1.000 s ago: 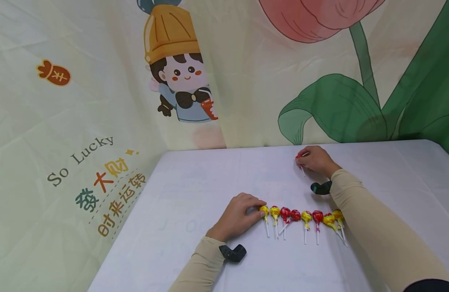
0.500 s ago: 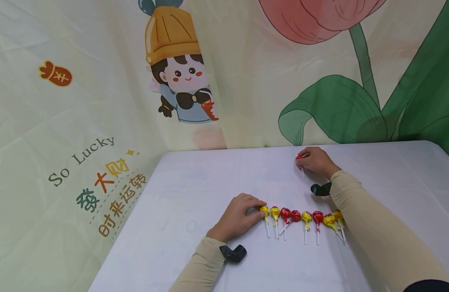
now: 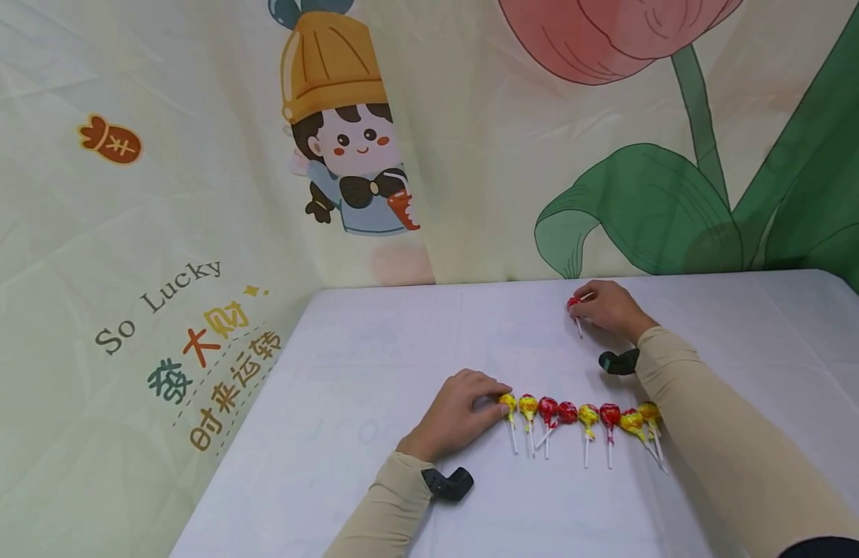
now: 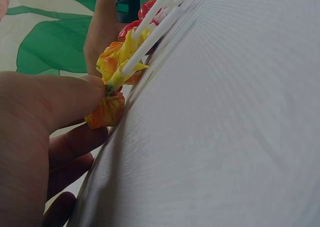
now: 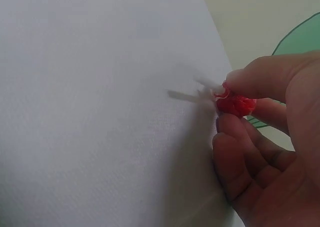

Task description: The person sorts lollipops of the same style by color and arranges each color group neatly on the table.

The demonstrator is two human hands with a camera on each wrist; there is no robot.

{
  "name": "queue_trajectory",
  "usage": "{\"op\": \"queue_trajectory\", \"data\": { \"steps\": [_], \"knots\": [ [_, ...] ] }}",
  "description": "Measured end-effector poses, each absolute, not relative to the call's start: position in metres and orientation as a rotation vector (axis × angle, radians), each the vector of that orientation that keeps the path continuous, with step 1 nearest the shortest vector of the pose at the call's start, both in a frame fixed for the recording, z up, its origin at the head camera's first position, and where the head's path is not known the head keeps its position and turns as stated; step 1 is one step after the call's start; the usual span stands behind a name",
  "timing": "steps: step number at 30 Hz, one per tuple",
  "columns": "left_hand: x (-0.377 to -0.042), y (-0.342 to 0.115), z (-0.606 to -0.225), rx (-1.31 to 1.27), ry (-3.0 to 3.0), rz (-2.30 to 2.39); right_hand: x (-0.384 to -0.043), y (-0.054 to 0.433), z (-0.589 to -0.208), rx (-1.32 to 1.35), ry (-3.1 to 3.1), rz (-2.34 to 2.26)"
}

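A row of lollipops in yellow and red wrappers lies across the white table, white sticks toward the front. At its left end my left hand (image 3: 457, 415) pinches a yellow lollipop (image 3: 508, 403) by the wrapped head; the left wrist view shows thumb and fingers around this yellow wrapper (image 4: 106, 112). Farther back, my right hand (image 3: 607, 306) holds a red lollipop (image 3: 574, 303) near the table's rear edge. In the right wrist view its red wrapper (image 5: 237, 106) sits between thumb and fingers, partly covered by the thumb. My right sleeve reaches past the row's right end.
Between the hands in the row are another yellow lollipop (image 3: 528, 405), a red lollipop (image 3: 610, 414) and several more. The white table (image 3: 374, 364) meets a printed curtain (image 3: 471, 170) at the back. Each wrist wears a black device (image 3: 449, 484).
The head view has shifted very slightly. Both hands and the lollipops keep their places on the table.
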State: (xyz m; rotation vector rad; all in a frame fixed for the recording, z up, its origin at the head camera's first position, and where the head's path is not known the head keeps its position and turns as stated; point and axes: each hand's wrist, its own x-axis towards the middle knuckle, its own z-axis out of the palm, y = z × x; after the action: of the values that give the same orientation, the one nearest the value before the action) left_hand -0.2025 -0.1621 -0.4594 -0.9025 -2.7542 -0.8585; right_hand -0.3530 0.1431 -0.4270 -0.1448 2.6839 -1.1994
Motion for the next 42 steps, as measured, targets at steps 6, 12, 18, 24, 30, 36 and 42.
{"op": "queue_trajectory", "data": {
  "steps": [6, 12, 18, 24, 30, 36, 42],
  "knots": [
    [-0.203, -0.161, -0.459, -0.906, -2.760, -0.843, -0.352, 0.150, -0.426, -0.108, 2.648, -1.242],
    [-0.203, -0.160, -0.456, -0.905, -2.764, -0.844, -0.349, 0.157, -0.422, -0.094, 2.622, -1.281],
    [-0.203, -0.161, -0.459, -0.899, -2.761, -0.847, -0.344, 0.164, -0.417, -0.089, 2.604, -1.320],
    [-0.203, -0.161, -0.461, -0.894, -2.768, -0.849, -0.334, 0.173, -0.412, -0.114, 2.606, -1.334],
    [-0.202, -0.162, -0.461, -0.894, -2.768, -0.855, -0.323, 0.185, -0.409, -0.184, 2.606, -1.344],
    [-0.202, -0.161, -0.460, -0.898, -2.773, -0.867, -0.307, 0.197, -0.408, -0.208, 2.637, -1.359],
    [-0.203, -0.161, -0.461, -0.892, -2.767, -0.855, -0.289, 0.206, -0.405, -0.216, 2.605, -1.395]
  ]
}}
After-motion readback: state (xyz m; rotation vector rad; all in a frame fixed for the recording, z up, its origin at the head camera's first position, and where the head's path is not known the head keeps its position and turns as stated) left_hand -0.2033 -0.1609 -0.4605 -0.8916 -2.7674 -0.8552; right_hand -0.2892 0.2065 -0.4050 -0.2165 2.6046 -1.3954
